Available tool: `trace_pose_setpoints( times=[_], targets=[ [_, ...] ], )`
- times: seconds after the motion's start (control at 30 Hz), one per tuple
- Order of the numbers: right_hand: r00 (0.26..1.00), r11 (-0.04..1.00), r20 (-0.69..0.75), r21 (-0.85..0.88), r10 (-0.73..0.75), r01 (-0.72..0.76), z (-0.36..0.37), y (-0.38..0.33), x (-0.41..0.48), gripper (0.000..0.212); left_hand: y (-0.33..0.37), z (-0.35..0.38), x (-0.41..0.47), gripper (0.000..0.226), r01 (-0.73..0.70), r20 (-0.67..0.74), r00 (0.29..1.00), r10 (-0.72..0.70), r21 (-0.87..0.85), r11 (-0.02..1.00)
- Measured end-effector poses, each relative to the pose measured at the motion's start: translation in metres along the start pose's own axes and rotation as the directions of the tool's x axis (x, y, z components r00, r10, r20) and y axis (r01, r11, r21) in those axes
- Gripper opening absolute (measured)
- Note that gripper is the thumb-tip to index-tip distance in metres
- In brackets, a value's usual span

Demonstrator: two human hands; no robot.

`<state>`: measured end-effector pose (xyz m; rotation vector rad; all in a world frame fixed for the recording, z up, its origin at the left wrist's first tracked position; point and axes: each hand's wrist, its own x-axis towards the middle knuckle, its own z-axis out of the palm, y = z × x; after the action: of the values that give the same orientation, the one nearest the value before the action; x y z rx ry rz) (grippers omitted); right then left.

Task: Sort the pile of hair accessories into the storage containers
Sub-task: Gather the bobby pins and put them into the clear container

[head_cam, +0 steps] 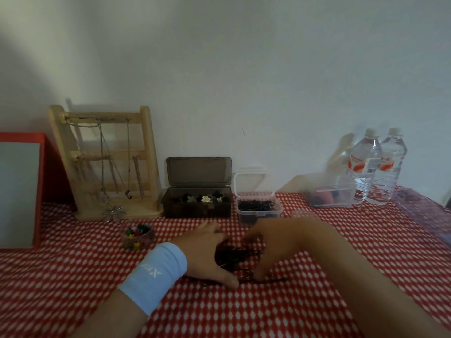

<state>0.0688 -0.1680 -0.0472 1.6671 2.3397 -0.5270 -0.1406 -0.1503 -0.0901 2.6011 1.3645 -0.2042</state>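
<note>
A heap of dark bobby pins (235,258) lies on the red-and-white cloth between my two hands. My left hand (207,252), with a light blue wristband, cups the heap from the left, thumb on the cloth. My right hand (271,247) curls around it from the right, fingers closing on the pins. Behind stand a dark box (195,211) with its lid up, holding small flower clips, and a small clear tub (260,211), lid up, holding dark pins. A third clear container (329,196) sits farther right with dark and orange items.
A small round dish (139,236) of coloured mini clips sits left of my left hand. A wooden jewellery stand (107,164) with necklaces, a red-framed mirror (20,191), two water bottles (375,167) and a clear lid (419,206) line the back and sides.
</note>
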Motion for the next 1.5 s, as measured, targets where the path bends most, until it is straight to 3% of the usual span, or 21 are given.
trace_pose_setpoints(
  times=[0.1,0.17,0.27,0.33,0.4,0.47,0.5,0.57,0.63,0.77,0.87,0.97,1.0,1.07,1.13,1.23,1.5],
  targets=[
    [0.999,0.998,-0.02,-0.027,0.05,-0.05,0.015,-0.005,-0.002,0.091,0.002,0.005,-0.003,0.081,-0.064,-0.08,0.995,0.057,-0.084,0.994],
    [0.998,1.0,-0.061,-0.005,0.029,-0.03,0.017,-0.007,-0.004,0.072,0.002,0.008,-0.004,0.053,-0.109,-0.121,0.989,0.09,-0.158,0.981],
    [0.993,1.0,-0.117,0.008,-0.008,0.009,0.017,-0.009,-0.003,0.044,0.003,0.008,-0.007,0.04,-0.161,-0.166,0.978,0.13,-0.189,0.969],
    [0.99,0.999,-0.139,0.039,-0.019,0.024,0.019,-0.01,0.002,0.036,0.0,0.002,-0.014,0.045,-0.172,-0.185,0.975,0.124,-0.272,0.947],
    [0.987,0.995,-0.158,0.08,-0.043,0.056,0.02,-0.012,0.007,0.031,-0.01,-0.004,-0.023,0.071,-0.101,-0.113,0.991,0.069,-0.304,0.947],
    [0.982,0.992,-0.173,0.091,-0.073,0.089,0.021,-0.018,0.012,0.029,-0.025,-0.008,-0.033,0.096,0.005,-0.014,1.0,-0.007,-0.171,0.985],
    [0.978,0.99,-0.186,0.088,-0.091,0.108,0.021,-0.021,0.014,0.028,-0.03,-0.008,-0.037,0.097,0.043,0.02,0.999,-0.041,-0.093,0.995],
    [0.972,0.987,-0.203,0.084,-0.12,0.139,0.019,-0.026,0.017,0.029,-0.037,-0.001,-0.04,0.078,0.044,-0.008,0.999,-0.045,-0.053,0.998],
    [0.967,0.985,-0.215,0.07,-0.137,0.155,0.016,-0.031,0.017,0.03,-0.038,0.007,-0.04,0.059,0.023,-0.092,0.995,-0.034,-0.116,0.993],
    [0.965,0.994,-0.236,-0.013,-0.111,0.111,0.011,-0.039,0.018,0.04,-0.033,0.016,-0.037,0.034,0.013,-0.215,0.976,-0.038,-0.12,0.993],
    [0.964,0.986,-0.216,0.016,-0.156,0.163,0.012,-0.054,0.021,0.04,-0.029,0.016,-0.036,0.037,0.005,-0.271,0.962,-0.036,-0.115,0.993],
    [0.968,0.977,-0.154,0.048,-0.199,0.208,0.024,-0.066,0.03,0.06,-0.038,0.011,-0.042,0.055,-0.034,-0.217,0.976,-0.036,-0.31,0.95],
    [0.973,0.982,-0.15,0.038,-0.176,0.183,0.027,-0.067,0.033,0.065,-0.043,0.009,-0.046,0.067,-0.005,-0.176,0.983,-0.057,-0.331,0.943],
    [0.978,0.989,-0.162,0.047,-0.132,0.142,0.031,-0.067,0.038,0.061,-0.053,0.004,-0.057,0.088,0.135,-0.078,0.985,-0.153,-0.195,0.971],
    [0.977,0.988,-0.158,0.041,-0.142,0.15,0.03,-0.065,0.041,0.049,-0.059,0.003,-0.064,0.073,0.204,-0.07,0.975,-0.211,-0.089,0.975],
    [0.976,0.989,-0.159,0.005,-0.147,0.15,0.026,-0.064,0.044,0.042,-0.06,0.007,-0.064,0.036,0.149,-0.15,0.972,-0.179,-0.19,0.97],
    [0.965,0.987,-0.204,-0.042,-0.162,0.157,0.028,-0.053,0.047,0.041,-0.045,0.005,-0.044,0.023,0.05,-0.225,0.969,-0.101,-0.224,0.973]
  ],
)
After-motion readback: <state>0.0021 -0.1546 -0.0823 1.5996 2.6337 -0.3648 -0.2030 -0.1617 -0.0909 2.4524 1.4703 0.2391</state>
